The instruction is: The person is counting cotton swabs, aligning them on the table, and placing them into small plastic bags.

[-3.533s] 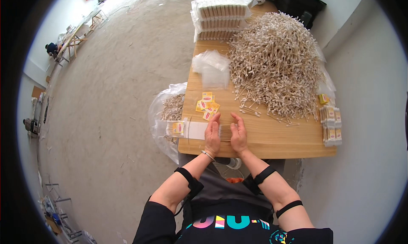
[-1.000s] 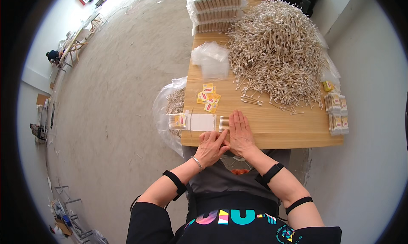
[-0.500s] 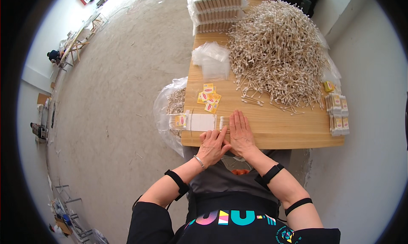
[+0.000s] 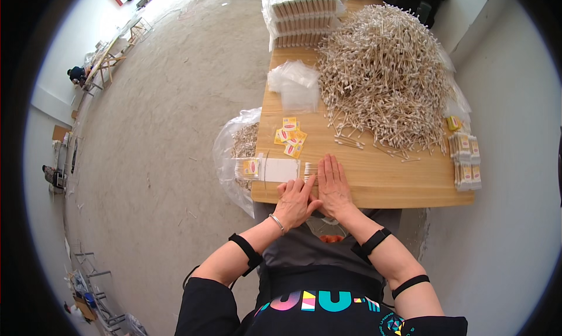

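A bare grey concrete floor (image 4: 164, 113) spreads away to the left, a pale wall (image 4: 515, 131) stands on the right, and between them I have a wooden table (image 4: 404, 186) in view. At its near edge, a short row of cotton swabs (image 4: 310, 169) lies side by side on the tabletop, partly covered by my hands. My right hand (image 4: 334, 186) is flat, fingers straight and together, its inner edge against the row. My left hand (image 4: 295, 201) is close beside it, index finger stretched toward the swabs and the others curled; from this camera I cannot tell whether it grips anything. Just left of the row I see a flat white rectangle (image 4: 282, 170), and past that a small clear pack of swabs (image 4: 247, 168) with a yellow label, reaching beyond the table's left edge. Below that edge sits a large clear bag (image 4: 225, 154) of loose swabs. Farther up the table are scattered yellow cards (image 4: 290, 138), then flat clear bags (image 4: 298, 90), then a stack of packaged swabs (image 4: 304, 19). A big heap of loose swabs (image 4: 383, 78) fills the right side, with small labelled packs (image 4: 466, 160) near the right edge.
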Demonstrator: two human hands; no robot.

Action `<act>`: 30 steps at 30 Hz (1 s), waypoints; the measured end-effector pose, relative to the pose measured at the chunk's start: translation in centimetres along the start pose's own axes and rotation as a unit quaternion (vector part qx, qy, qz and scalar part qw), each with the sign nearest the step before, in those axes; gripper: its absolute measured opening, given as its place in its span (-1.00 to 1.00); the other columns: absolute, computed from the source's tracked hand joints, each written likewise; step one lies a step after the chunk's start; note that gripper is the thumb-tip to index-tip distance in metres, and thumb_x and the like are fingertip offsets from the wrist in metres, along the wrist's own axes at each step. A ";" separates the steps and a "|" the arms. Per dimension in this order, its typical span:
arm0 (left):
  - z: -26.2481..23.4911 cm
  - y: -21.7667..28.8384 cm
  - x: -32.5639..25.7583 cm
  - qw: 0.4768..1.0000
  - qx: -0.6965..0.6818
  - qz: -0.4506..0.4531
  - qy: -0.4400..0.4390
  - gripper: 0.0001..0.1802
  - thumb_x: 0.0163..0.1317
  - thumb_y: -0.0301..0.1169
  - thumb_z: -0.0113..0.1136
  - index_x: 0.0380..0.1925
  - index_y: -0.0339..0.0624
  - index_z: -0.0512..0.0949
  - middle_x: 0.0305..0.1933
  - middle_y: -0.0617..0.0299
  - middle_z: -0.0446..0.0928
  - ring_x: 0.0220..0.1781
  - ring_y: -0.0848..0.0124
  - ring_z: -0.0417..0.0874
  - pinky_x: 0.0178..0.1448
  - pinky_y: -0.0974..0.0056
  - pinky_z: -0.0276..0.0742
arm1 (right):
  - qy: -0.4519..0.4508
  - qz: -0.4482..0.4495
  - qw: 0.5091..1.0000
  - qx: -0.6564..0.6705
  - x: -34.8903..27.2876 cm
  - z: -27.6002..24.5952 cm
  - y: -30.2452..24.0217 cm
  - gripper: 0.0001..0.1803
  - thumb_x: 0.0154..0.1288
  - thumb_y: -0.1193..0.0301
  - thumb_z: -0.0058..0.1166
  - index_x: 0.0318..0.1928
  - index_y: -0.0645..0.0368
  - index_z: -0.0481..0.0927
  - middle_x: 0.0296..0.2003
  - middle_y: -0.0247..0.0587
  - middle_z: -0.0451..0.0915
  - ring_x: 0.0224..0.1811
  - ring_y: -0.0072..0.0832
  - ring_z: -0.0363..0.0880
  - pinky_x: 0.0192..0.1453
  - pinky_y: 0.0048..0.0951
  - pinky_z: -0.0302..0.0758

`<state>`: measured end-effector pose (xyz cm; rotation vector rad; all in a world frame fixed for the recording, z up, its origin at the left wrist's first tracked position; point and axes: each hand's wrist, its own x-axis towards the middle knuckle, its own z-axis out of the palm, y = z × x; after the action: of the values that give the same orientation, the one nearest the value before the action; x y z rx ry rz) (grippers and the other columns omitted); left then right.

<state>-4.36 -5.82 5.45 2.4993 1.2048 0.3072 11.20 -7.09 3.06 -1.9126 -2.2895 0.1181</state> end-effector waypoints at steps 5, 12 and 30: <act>0.2 0.0 0.3 1.000 -0.013 0.001 0.012 -0.24 0.16 0.01 0.08 0.26 -0.22 0.22 -0.19 0.11 0.37 -0.07 0.21 0.36 0.08 0.14 0.09 | 0.014 -0.002 1.000 0.021 0.0 0.0 -0.1 -0.01 0.13 -0.04 -0.02 0.33 0.45 -0.05 0.38 0.20 -0.10 0.47 -0.03 -0.22 0.51 -0.13 -0.25; 0.1 0.0 0.8 1.000 -0.003 -0.002 0.013 -0.27 0.18 0.02 0.06 0.25 -0.19 0.24 -0.18 0.10 0.40 -0.09 0.23 0.39 0.04 0.15 0.12 | 0.010 -0.001 0.999 0.038 0.0 0.2 0.1 -0.03 0.16 -0.03 -0.06 0.34 0.46 -0.06 0.38 0.22 -0.12 0.47 0.00 -0.22 0.50 -0.11 -0.24; 1.0 -0.9 1.7 0.995 -0.083 -0.011 0.050 -0.42 0.24 -0.13 0.04 0.21 -0.15 0.29 -0.19 0.08 0.52 -0.13 0.20 0.51 0.02 0.14 0.18 | 0.027 0.004 0.999 0.029 0.1 0.5 -0.1 -0.11 0.08 0.13 -0.06 0.31 0.47 0.03 0.37 0.21 -0.06 0.47 -0.03 -0.19 0.50 -0.11 -0.23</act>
<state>-3.65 -4.19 4.25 2.3507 1.1931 0.5109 10.98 -7.02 2.64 -1.8730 -2.2192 0.1294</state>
